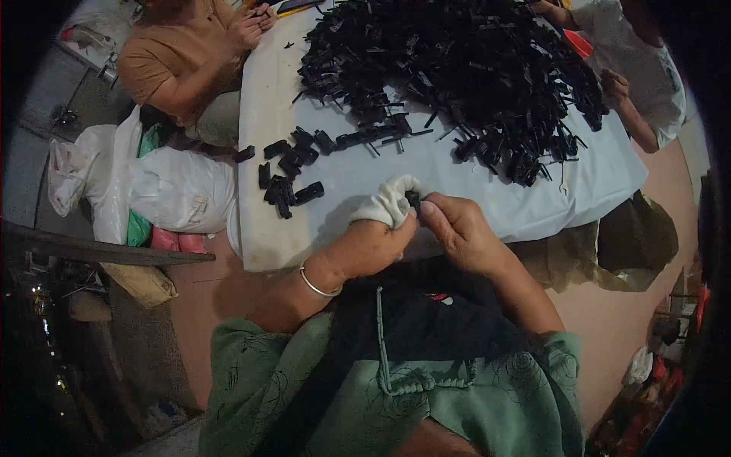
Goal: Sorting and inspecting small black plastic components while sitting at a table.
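Observation:
Close to the table's near edge, my two hands meet at a small black plastic part. My left hand is closed on it, with crumpled white fabric over the fingers; whether that is a glove or a loose cloth, I cannot tell. Thumb and fingers of my right hand pinch the same part from the right. Its shape is mostly hidden by the fingers. Beyond my left hand lies a loose group of black plastic pieces. A large heap of similar black parts, many with thin stems, covers the far side.
The table has a pale cover. A person in a brown shirt works at the far left, another in a light shirt at the far right. White plastic bags stand left of the table; brown sacking hangs at the near right.

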